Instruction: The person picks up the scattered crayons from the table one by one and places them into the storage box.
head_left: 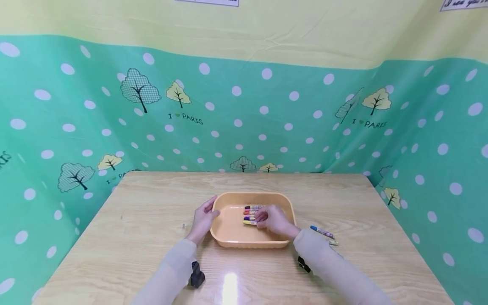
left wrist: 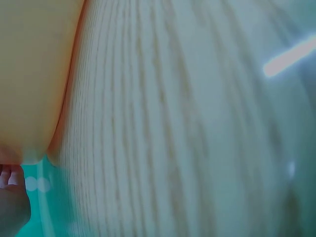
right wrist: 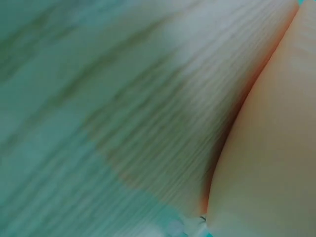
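Observation:
A shallow orange plastic tray [head_left: 251, 244] stands on the wooden table. My left hand [head_left: 203, 220] grips its left rim, thumb over the edge; in the left wrist view part of that hand [left wrist: 12, 202] shows beside the tray wall [left wrist: 34, 74]. Inside the tray, several markers [head_left: 249, 213] with dark, pink, orange and purple ends lie side by side. My right hand [head_left: 275, 220] reaches over the right rim and pinches a yellow-tipped marker [head_left: 249, 222] at the near end of the row. Its fingers cover the markers' right ends. The right wrist view shows only tray wall [right wrist: 271, 138] and table.
Right of the tray, a blue-capped marker [head_left: 322, 231] and a pale marker [head_left: 333, 242], partly behind the right sleeve, lie on the table [head_left: 152, 254]. A small scrap [head_left: 184, 225] lies left of the left hand. A green dotted curtain [head_left: 225, 127] hangs around the table.

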Motion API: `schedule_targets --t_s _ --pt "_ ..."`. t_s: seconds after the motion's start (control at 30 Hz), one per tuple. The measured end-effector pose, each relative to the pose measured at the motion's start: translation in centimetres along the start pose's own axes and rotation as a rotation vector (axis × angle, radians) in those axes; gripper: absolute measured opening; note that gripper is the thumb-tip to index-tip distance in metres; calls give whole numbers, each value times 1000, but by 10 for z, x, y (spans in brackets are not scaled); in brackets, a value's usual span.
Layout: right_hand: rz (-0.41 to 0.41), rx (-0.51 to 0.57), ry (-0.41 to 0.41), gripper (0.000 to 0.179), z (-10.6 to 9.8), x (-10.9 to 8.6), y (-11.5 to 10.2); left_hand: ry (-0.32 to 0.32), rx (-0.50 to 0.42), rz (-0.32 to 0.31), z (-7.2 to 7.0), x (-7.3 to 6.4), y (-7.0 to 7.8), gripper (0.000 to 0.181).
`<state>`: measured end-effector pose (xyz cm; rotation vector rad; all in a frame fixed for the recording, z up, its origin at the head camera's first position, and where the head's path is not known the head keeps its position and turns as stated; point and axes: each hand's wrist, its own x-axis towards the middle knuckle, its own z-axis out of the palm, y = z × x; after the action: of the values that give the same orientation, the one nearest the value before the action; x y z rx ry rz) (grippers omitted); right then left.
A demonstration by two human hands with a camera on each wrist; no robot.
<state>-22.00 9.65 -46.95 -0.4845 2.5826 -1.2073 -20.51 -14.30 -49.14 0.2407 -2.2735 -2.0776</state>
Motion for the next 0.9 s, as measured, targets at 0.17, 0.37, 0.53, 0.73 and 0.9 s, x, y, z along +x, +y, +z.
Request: schedule_targets --t_s 0.17,0.37,0.53,0.73,0.9 --pt "23 -7 13 21 0 0 2 -11 -19 -21 0 1 -1 56" --pt "8 8 4 23 2 -1 5 -13 -20 -54 1 2 -2 55" --pt "10 24 16 20 0 -1 2 -12 -11 -54 1 3 3 57" --pt "18 19 20 19 -2 -1 -1 -14 -14 -46 1 1 4 58" --pt "18 24 22 19 -2 -1 -1 -8 -13 -4 0 -1 4 56"
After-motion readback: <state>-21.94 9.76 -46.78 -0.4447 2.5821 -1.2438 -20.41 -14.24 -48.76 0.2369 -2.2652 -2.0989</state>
